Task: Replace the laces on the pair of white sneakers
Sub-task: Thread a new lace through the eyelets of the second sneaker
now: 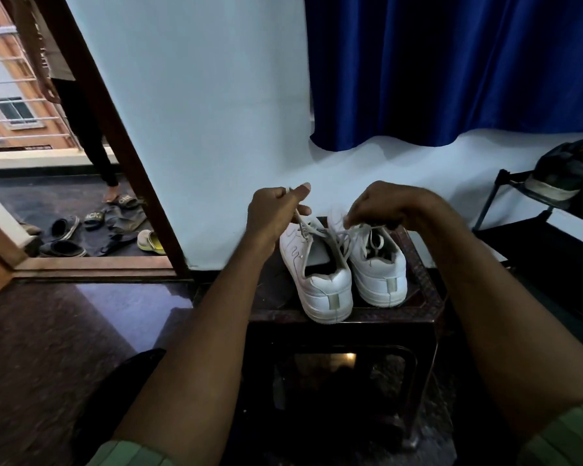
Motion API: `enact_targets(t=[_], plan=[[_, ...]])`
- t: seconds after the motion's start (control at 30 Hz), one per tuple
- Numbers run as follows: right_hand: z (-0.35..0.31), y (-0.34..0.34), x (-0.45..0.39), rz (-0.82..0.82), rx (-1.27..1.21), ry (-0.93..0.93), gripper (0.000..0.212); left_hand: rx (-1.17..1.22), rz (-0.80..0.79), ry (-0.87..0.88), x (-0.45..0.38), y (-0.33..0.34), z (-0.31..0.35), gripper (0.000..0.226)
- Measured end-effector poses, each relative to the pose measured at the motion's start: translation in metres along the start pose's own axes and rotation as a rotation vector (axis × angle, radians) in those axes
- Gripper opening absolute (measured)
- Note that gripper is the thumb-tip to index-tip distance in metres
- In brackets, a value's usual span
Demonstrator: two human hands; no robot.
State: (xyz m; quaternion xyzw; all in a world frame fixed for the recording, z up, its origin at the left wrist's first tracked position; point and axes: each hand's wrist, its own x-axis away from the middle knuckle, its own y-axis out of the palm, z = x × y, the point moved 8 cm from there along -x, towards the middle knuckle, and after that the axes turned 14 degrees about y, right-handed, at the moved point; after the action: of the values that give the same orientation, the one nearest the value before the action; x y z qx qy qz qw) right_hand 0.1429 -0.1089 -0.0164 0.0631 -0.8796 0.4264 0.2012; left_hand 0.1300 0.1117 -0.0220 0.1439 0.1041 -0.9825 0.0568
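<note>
Two white sneakers sit side by side on a dark stool [431, 290] at frame centre, heels toward the camera, probably set up there to bring the lacing within easy reach. Left sneaker [317, 280] looks mostly unlaced at the top, its opening dark and empty as far as visible. Right sneaker [379, 267] has lace crossing its tongue. Left hand [273, 213] is fisted, pinching a lace [298, 218] between thumb and forefinger and drawing it up and left, likely to pull slack through the eyelets. Right hand [381, 205] hovers over the right sneaker's front with fingers curled down at the lace [360, 228]; looks like a pinch but fingertips are blurred, cannot tell for sure. Which shoe the left hand's strand belongs to is unclear. Far right, a shoe rack [505, 196] holds a dark shoe [562, 176]. Upper left, through the doorway, sandals [91, 227] lie on the floor and another person's legs [88, 129] stand there. Blue curtain [451, 68] upper right.
</note>
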Motion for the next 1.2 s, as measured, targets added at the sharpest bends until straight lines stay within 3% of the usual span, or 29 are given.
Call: enact_targets(t=[0.07, 0.13, 0.23, 0.33, 0.4, 0.5, 0.53, 0.67, 0.77, 0.87, 0.93, 1.07, 1.2], plan=[[-0.003, 0.008, 0.003, -0.006, 0.156, -0.021, 0.03, -0.185, 0.055, 0.046, 0.0, -0.007, 0.001, 0.039], [-0.008, 0.009, 0.005, 0.018, 0.153, -0.053, 0.023, -0.359, 0.113, 0.08, 0.001, -0.016, 0.005, 0.045], [-0.014, 0.006, 0.005, -0.071, -0.284, -0.109, 0.014, -0.467, 0.123, 0.078, 0.002, -0.019, 0.008, 0.043], [-0.009, 0.008, 0.001, -0.285, -0.874, -0.072, 0.034, -0.278, 0.023, -0.031, 0.0, -0.01, -0.004, 0.04], [0.0, 0.003, -0.002, -0.229, -0.985, -0.012, 0.035, -0.172, -0.066, -0.068, 0.0, 0.002, -0.01, 0.033], [0.0, -0.026, 0.004, 0.177, -0.495, -0.138, 0.024, -0.199, -0.16, 0.037, -0.003, 0.012, -0.006, 0.035], [-0.006, -0.029, 0.009, 0.213, -0.323, -0.186, 0.016, -0.17, -0.18, 0.061, -0.003, 0.015, -0.005, 0.034], [0.0, -0.012, 0.012, 0.022, 0.107, -0.098, 0.019, -0.195, -0.201, 0.128, -0.003, 0.018, -0.003, 0.022], [-0.001, -0.007, 0.013, 0.002, 0.18, -0.126, 0.023, -0.379, -0.191, 0.204, -0.003, 0.02, -0.003, 0.016], [-0.002, -0.004, 0.008, -0.107, -0.227, -0.123, 0.027, -0.468, -0.279, 0.255, -0.001, 0.03, -0.001, 0.019], [0.008, -0.015, -0.001, -0.051, -0.513, -0.05, 0.017, -0.483, -0.369, 0.285, 0.001, 0.04, 0.003, 0.022], [0.031, -0.029, -0.011, 0.055, -0.76, 0.041, 0.02, -0.637, -0.495, 0.321, 0.001, 0.055, -0.004, 0.042], [0.026, -0.013, -0.011, -0.157, -0.935, 0.022, 0.037, -0.718, -0.446, 0.25, -0.005, 0.057, -0.011, 0.067]])
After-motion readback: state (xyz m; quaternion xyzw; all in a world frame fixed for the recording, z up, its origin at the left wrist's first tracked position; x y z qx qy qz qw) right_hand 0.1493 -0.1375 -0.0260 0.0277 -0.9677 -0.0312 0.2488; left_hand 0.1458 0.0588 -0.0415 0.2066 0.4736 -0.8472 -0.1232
